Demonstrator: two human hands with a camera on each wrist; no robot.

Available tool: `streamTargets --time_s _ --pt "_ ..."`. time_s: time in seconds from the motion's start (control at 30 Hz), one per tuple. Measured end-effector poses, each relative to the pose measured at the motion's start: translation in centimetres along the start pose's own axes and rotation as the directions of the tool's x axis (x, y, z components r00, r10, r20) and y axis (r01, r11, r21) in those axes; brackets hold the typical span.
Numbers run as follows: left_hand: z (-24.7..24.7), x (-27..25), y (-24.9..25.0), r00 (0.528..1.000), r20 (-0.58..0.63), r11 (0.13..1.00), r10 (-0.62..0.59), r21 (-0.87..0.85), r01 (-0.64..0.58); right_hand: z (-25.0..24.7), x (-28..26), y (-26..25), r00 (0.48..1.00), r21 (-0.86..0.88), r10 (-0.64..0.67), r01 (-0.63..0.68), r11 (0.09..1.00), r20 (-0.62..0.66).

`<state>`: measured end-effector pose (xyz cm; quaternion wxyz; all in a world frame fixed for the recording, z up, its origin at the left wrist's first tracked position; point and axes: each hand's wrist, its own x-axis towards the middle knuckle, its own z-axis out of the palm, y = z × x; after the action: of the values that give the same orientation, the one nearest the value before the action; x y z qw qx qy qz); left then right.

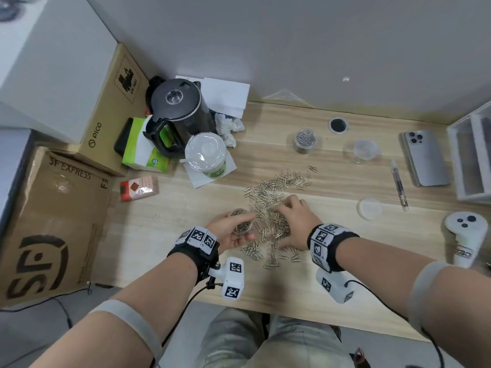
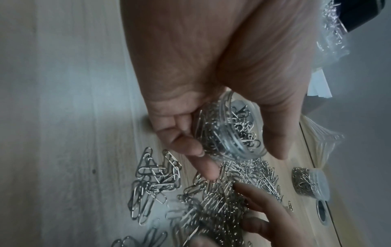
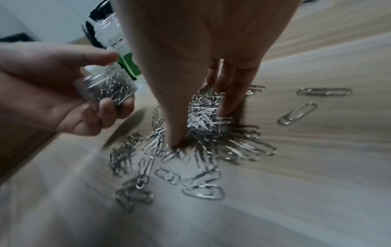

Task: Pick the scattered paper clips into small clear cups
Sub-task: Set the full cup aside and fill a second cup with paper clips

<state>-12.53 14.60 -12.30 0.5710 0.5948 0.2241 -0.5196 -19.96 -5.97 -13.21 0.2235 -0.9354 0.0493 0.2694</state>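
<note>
Wood-grain desk [image 1: 345, 274] carries the clips [image 1: 271, 205] in a loose heap. Right hand [image 1: 295, 221] pinches a bunch between thumb and fingers. Left hand [image 1: 228, 232] holds the cup [image 1: 241, 223] (already quite full) just left of that heap, mouth tipped toward it, so the bunch travels a short way leftward.

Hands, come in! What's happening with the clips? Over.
Left hand holds clip-filled cup. Right hand gathering clips from pile. Nothing blocking.

Light wooden desk [image 1: 332, 176] against plain grey wall [image 1: 292, 43], cardboard boxes [image 1: 53, 221] alongside.
</note>
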Motion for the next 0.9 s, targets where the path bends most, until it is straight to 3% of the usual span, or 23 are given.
streamTargets --time_s 0.13,0.3,0.47,0.6,0.77,0.9 --pt "-0.6 0.3 0.3 1.000 -0.017 1.000 0.007 -0.007 -0.007 -0.4 1.1 -0.6 0.996 0.102 -0.016 0.025 0.995 -0.087" --pt "-1.3 0.6 0.7 0.999 -0.043 0.999 0.027 -0.018 -0.027 -2.6 2.4 -0.4 0.960 -0.026 0.115 -0.126 0.992 -0.255" --pt "-2.2 0.8 0.6 0.997 -0.077 1.000 0.016 -0.023 -0.018 -4.4 3.5 0.1 0.959 -0.117 0.225 -0.246 0.962 -0.169" --pt "-2.6 0.9 0.5 0.997 -0.083 1.000 -0.001 -0.017 -0.001 -3.9 4.0 -0.5 0.990 -0.276 0.139 -0.142 0.951 -0.033" --pt "-2.3 0.9 0.7 0.996 -0.086 1.000 -0.010 -0.019 0.009 -3.1 3.5 -0.8 0.999 -0.170 -0.037 0.037 0.985 0.004" --pt "-2.0 0.8 1.1 0.996 -0.093 1.000 -0.014 -0.017 0.013 -2.9 3.0 -1.2 0.999 -0.185 -0.049 0.047 0.982 -0.002"
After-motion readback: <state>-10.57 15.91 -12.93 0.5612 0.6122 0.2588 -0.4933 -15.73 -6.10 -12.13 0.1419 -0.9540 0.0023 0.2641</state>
